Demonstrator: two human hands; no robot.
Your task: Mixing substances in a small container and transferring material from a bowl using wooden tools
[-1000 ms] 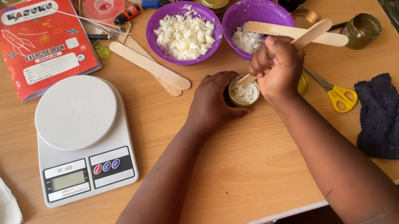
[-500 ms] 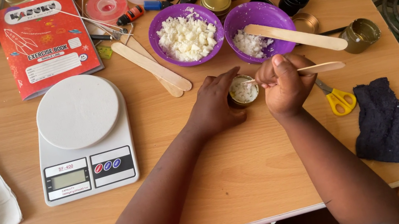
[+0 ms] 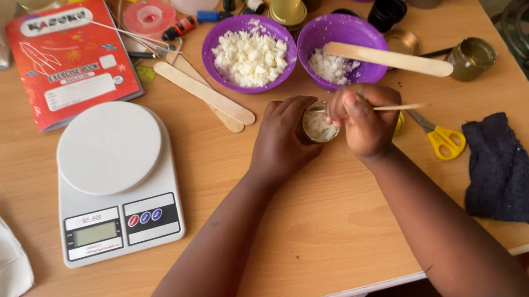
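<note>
1. The left hand (image 3: 281,140) wraps around a small round metal tin (image 3: 318,124) that stands on the wooden tabletop (image 3: 295,237), fingers curled closed against its side to keep it steady.
2. The right hand (image 3: 365,125) is closed in a pinch on a thin wooden stick (image 3: 402,107), whose free end points right; the working end is hidden under the fingers at the tin's rim.
3. The tin shows a pale, whitish filling, like the white flakes in the two purple plastic bowls just beyond it: the fuller bowl (image 3: 250,53) and the nearly spent bowl (image 3: 342,48), which carries a broad wooden spatula (image 3: 388,58) across its rim.
4. Judged from this, the step in hand is pressing or stirring the white material inside the tin with the stick.
5. The next move seems to call for a firm hold on the tin and short, gentle strokes, so that nothing spills over the low rim.
6. Nearby lie a white digital kitchen scale (image 3: 114,182) to the left, yellow-handled scissors (image 3: 440,137) and a dark blue cloth (image 3: 501,173) to the right.
</note>
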